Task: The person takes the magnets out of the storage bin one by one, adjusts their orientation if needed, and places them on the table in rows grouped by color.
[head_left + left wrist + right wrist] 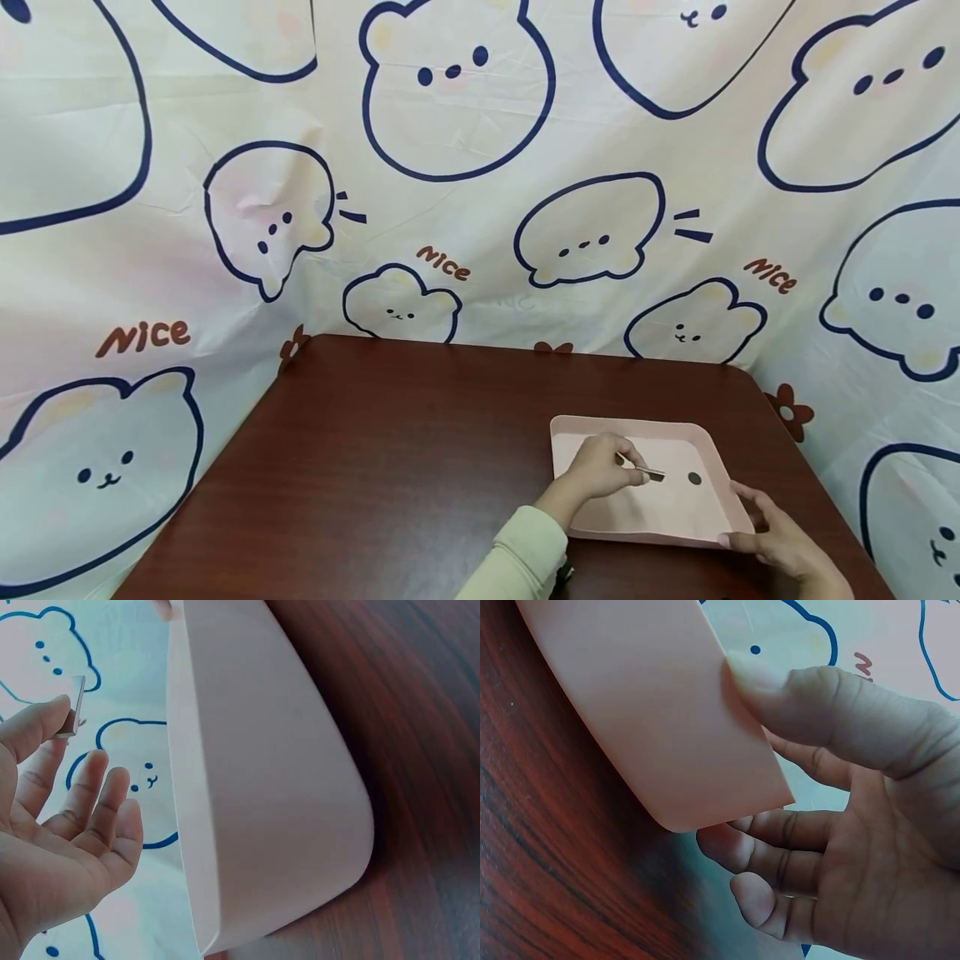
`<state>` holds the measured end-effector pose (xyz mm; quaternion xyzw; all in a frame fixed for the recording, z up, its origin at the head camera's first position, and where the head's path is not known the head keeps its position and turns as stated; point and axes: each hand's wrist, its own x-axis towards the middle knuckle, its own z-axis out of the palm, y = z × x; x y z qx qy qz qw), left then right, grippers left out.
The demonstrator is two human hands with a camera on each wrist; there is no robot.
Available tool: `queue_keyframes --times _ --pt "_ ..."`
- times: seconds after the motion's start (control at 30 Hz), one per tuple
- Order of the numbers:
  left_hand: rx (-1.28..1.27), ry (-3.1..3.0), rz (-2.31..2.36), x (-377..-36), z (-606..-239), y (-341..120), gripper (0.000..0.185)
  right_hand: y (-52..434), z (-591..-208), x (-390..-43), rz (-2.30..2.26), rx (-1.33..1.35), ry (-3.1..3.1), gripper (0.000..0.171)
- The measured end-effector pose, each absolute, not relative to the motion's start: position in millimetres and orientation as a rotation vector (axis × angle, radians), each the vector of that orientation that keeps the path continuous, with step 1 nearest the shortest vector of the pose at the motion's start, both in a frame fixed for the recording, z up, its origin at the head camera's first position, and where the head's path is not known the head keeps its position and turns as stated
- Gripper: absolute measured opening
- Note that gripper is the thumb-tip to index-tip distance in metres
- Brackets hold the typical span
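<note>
A pale pink tray lies on the right part of the dark wooden table. My left hand, in a cream sleeve, hovers over the tray and pinches a small flat metal piece between thumb and finger. The left wrist view shows that metal piece at the fingertips, beside the tray's outer wall. A small dark round thing lies inside the tray. My right hand grips the tray's near right corner, its thumb on the rim and fingers curled underneath.
A cloth printed with cartoon bears hangs behind and around the table. The table's left and middle parts show bare wood. Its rounded right edge passes close to the tray.
</note>
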<state>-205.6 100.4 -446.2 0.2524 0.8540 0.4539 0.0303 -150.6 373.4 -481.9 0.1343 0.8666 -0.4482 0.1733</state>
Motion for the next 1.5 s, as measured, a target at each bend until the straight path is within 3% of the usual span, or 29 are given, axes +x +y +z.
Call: queue_keyframes --times 1.5 --pt "0.567 2.561 1.655 -239 -454 2 0.004 375 -483 -146 -1.27 0.363 2.476 0.096"
